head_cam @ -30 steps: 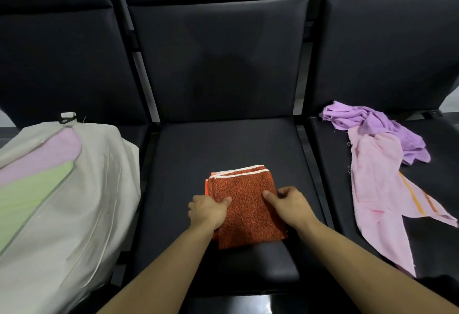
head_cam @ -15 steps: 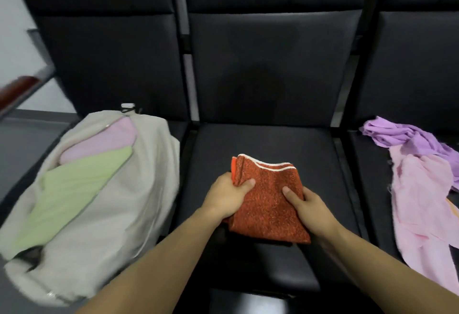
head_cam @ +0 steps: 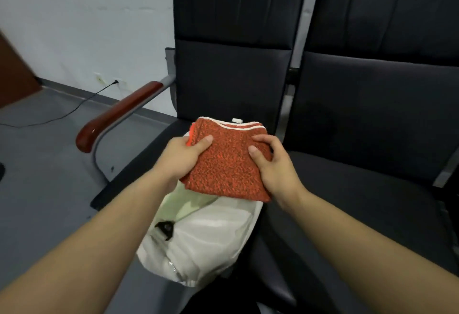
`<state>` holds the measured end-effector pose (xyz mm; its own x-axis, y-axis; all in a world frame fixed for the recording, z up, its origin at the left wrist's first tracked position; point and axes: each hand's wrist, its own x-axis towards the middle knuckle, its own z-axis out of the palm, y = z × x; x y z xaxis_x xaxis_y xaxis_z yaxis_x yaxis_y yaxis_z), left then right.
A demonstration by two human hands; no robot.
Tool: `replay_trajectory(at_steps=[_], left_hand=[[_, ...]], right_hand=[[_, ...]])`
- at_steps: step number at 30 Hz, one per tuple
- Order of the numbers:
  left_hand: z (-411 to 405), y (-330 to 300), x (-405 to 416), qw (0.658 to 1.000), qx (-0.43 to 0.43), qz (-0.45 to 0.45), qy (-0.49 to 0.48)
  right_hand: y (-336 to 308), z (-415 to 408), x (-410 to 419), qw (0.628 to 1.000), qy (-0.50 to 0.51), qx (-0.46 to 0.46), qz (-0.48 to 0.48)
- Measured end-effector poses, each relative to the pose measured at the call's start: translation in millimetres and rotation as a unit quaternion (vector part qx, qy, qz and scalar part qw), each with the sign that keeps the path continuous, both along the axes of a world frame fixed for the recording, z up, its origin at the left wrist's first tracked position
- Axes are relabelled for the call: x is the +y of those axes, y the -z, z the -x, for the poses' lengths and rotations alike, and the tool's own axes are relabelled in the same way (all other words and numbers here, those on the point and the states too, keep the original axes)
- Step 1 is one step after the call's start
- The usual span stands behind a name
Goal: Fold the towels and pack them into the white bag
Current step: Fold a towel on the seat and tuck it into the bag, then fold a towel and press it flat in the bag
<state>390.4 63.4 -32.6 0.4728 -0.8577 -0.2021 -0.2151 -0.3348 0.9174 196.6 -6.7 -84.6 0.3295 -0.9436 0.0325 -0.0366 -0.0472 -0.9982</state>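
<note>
Gripping the folded orange towel on its left edge with the left hand, thumb on top; pinching its right edge with the right hand. Holding it just above the open white bag lying on the chair seat.

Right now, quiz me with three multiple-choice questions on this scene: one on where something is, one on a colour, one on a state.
1. Where is the folded towel?
A. above the white bag
B. on the floor
C. on the armrest

2. What colour is it?
A. blue
B. orange-red
C. grey

3. How is it held?
A. left hand only
B. right hand only
C. both hands

Answers: 1 A, the bag lies beneath it; 2 B, speckled orange-red with a white edge; 3 C, each hand grips a side.
</note>
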Motion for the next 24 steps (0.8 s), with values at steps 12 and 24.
replay_trajectory(at_steps=[12,24], left_hand=[[-55.5,56.9,25.8,0.992,0.035,-0.118,-0.039],[-15.0,85.3,-10.5,0.847,-0.439,-0.129,0.269]], right_hand=[[11.7,-41.0,3.8,0.879,-0.179,0.402,0.186],[-2.6,-3.4,13.4,0.788,-0.16,0.483,0.348]])
